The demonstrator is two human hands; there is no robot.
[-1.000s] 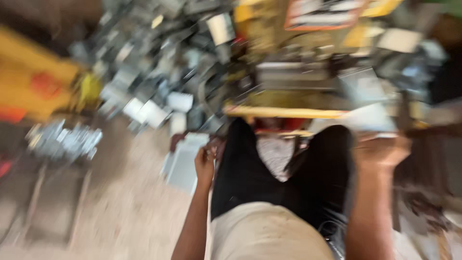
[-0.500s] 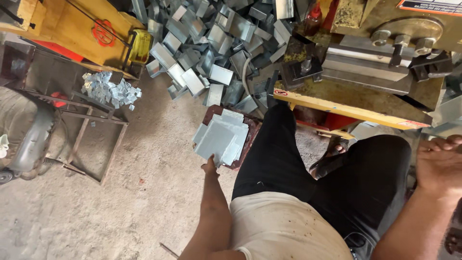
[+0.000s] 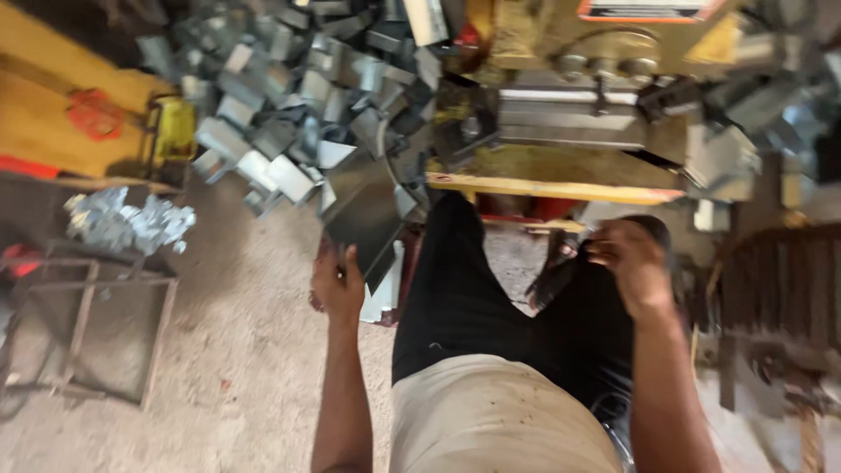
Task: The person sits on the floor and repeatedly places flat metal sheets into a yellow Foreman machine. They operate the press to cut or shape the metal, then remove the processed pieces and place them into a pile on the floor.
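My left hand (image 3: 337, 282) grips a flat dark metal sheet (image 3: 368, 215) and holds it tilted, lifted off the stack of flat sheets (image 3: 385, 293) on the floor beside my left leg. My right hand (image 3: 632, 263) hovers over my right knee in front of the yellow press machine (image 3: 561, 166); its fingers are curled and blurred, and whether anything is in it does not show. My legs in black trousers stretch toward the machine.
A big heap of bent metal pieces (image 3: 289, 114) lies on the floor behind the stack. A yellow frame (image 3: 79, 114) and a rusty metal stand (image 3: 88, 324) with scrap bits (image 3: 127, 221) sit at the left. More bent pieces (image 3: 727, 149) sit at the right.
My left hand has picked a sheet off the stack and raised it toward the machine. My right hand has moved left and up over my knee. The camera has swung.
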